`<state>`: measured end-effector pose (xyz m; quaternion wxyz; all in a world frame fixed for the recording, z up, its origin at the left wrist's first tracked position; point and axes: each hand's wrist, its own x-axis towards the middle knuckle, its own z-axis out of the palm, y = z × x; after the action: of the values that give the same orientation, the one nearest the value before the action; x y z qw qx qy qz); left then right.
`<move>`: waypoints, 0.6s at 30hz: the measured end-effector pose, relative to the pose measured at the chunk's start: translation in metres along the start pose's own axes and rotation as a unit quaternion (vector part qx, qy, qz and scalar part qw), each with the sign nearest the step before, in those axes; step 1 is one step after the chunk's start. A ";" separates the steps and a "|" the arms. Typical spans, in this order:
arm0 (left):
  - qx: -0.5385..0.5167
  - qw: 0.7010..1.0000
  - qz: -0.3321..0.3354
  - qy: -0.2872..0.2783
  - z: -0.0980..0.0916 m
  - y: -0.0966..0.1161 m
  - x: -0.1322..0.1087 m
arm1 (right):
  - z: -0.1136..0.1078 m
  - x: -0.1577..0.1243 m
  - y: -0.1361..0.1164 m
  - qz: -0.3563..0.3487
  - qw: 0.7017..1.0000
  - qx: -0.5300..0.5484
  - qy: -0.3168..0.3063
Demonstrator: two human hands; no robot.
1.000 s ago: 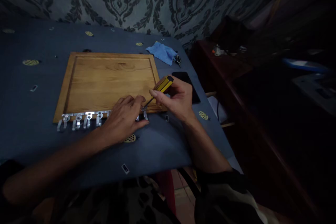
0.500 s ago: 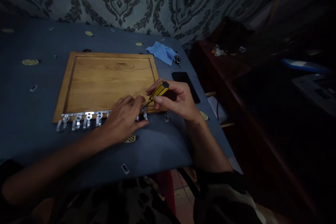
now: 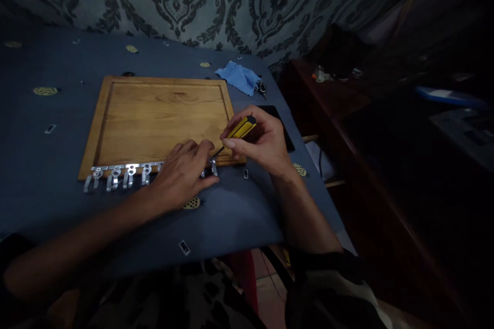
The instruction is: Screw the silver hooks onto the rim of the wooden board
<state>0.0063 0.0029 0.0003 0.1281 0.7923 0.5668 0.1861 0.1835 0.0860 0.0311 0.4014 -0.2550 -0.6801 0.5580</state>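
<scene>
A wooden panel (image 3: 162,118) with a raised frame lies flat on the blue cloth. Along its near edge runs a shiny metal hook rail (image 3: 131,169) with several hooks hanging over the edge. My left hand (image 3: 185,169) grips the rail near its right end, fingers over it and thumb at the near side, hiding part of it. A yellow and black screwdriver (image 3: 241,128) slants down from my right hand (image 3: 264,139), pinched between thumb and fingers. Its shaft reaches the right end of the rail; the very tip is hard to make out.
Beyond the panel's right corner lie a crumpled blue cloth (image 3: 238,77) and a small dark object with a metal ring (image 3: 262,87). A black phone (image 3: 287,136) is partly behind my right hand. Dark red furniture (image 3: 328,97) stands to the right of the table.
My right hand has changed its hold on the screwdriver, whose handle sits slightly higher and farther right. My left hand and the panel stay in place.
</scene>
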 end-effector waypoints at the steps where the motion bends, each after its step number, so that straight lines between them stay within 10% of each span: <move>1: 0.002 1.000 0.000 0.000 0.000 0.000 0.000 | 0.000 0.000 0.000 -0.004 1.000 0.002 -0.009; 18: 0.006 1.000 0.004 0.005 0.001 -0.001 -0.001 | 0.003 0.001 -0.003 -0.015 1.000 -0.002 0.027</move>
<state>0.0056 0.0028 -0.0010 0.1197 0.7945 0.5650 0.1877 0.1807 0.0842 0.0339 0.4273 -0.2611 -0.6738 0.5433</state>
